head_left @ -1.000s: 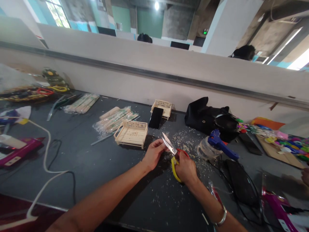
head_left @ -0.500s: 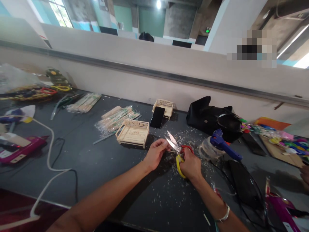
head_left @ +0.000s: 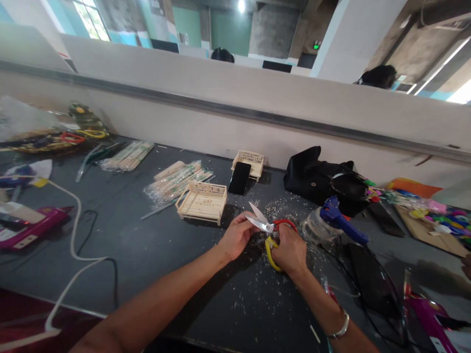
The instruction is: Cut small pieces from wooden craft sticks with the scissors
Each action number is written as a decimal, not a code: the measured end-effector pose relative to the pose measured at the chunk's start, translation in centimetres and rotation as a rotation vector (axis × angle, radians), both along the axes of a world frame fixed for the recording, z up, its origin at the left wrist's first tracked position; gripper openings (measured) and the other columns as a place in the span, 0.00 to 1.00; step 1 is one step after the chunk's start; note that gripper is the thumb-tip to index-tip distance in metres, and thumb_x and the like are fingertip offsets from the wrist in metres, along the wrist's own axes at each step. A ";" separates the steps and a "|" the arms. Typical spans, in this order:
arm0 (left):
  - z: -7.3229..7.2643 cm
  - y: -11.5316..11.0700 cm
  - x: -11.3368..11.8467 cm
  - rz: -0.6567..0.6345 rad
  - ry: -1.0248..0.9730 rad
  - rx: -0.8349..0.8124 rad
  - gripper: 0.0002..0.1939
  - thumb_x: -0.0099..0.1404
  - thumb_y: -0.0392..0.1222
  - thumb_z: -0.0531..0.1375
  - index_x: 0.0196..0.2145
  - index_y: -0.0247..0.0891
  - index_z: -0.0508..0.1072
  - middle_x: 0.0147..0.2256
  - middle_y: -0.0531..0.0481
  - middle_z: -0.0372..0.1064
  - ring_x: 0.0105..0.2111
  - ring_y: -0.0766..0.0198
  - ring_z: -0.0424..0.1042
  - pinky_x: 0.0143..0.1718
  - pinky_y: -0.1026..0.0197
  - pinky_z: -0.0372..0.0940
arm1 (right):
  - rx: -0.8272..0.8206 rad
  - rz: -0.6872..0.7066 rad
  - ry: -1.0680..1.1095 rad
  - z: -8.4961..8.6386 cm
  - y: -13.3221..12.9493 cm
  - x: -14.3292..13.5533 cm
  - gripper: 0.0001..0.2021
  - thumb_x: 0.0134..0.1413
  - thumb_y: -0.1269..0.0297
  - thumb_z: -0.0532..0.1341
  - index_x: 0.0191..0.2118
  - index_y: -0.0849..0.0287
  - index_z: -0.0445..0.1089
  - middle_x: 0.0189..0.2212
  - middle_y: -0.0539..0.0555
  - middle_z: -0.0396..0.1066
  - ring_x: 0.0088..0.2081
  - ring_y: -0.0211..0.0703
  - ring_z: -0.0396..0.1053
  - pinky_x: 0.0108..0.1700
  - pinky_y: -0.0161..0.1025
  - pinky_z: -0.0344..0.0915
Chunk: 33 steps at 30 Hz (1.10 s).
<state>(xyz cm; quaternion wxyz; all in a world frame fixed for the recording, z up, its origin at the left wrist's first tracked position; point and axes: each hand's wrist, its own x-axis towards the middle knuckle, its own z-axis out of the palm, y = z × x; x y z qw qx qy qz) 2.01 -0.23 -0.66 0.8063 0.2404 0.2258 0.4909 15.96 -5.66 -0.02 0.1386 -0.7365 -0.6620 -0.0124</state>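
Fingers of the right hand (head_left: pixel 291 249) gripping scissors (head_left: pixel 269 227), blades apart, tips beside the left hand (head_left: pixel 237 236), pinched, any held piece too small to tell. Around, pale scraps (head_left: pixel 281 210) on dark table (head_left: pixel 136 250); farther out, small wooden bench (head_left: pixel 202 204), black phone (head_left: pixel 239 178).

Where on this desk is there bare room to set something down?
Mostly bare: the desk between the white cable, the left forearm and the small slatted bench. It's crowded on the right, with the black bag, blue glue gun and bright craft pieces; scraps litter the patch around the scissors.
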 end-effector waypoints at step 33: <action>0.0 0.3 -0.2 -0.009 -0.026 -0.021 0.06 0.44 0.33 0.68 0.21 0.34 0.74 0.21 0.54 0.70 0.24 0.69 0.66 0.30 0.65 0.58 | 0.078 -0.035 -0.048 -0.9 0.0 -0.1 0.08 0.41 0.72 0.59 0.32 0.59 0.65 0.30 0.54 0.73 0.32 0.42 0.69 0.30 0.34 0.54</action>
